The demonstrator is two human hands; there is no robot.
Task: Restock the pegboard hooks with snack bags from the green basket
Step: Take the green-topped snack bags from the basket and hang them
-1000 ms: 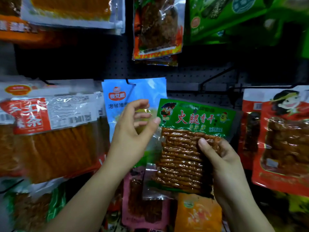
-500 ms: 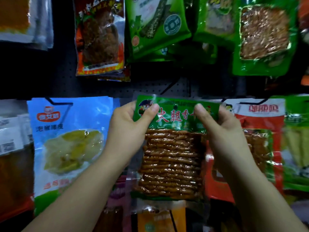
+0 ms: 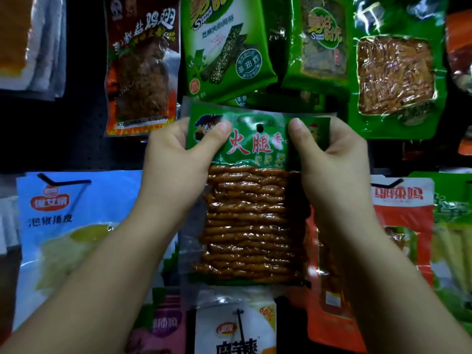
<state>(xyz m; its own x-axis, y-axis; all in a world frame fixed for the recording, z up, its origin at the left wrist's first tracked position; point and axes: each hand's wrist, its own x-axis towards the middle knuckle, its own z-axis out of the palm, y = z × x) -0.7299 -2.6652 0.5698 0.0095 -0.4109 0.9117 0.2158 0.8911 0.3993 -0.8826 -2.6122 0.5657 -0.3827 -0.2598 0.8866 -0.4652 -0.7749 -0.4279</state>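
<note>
The left hand and right hand each pinch the green header of the snack bag, thumbs in front, fingers curled behind, one on either side of its punched hang hole. A second ago only the right hand held the bag, lower and tilted; now it hangs upright and higher, its top edge just under the green seaweed bag. Left of the snack bag hangs a blue bag, right of it a red bag. Dark pegboard shows bare up-left of the snack bag.
</note>
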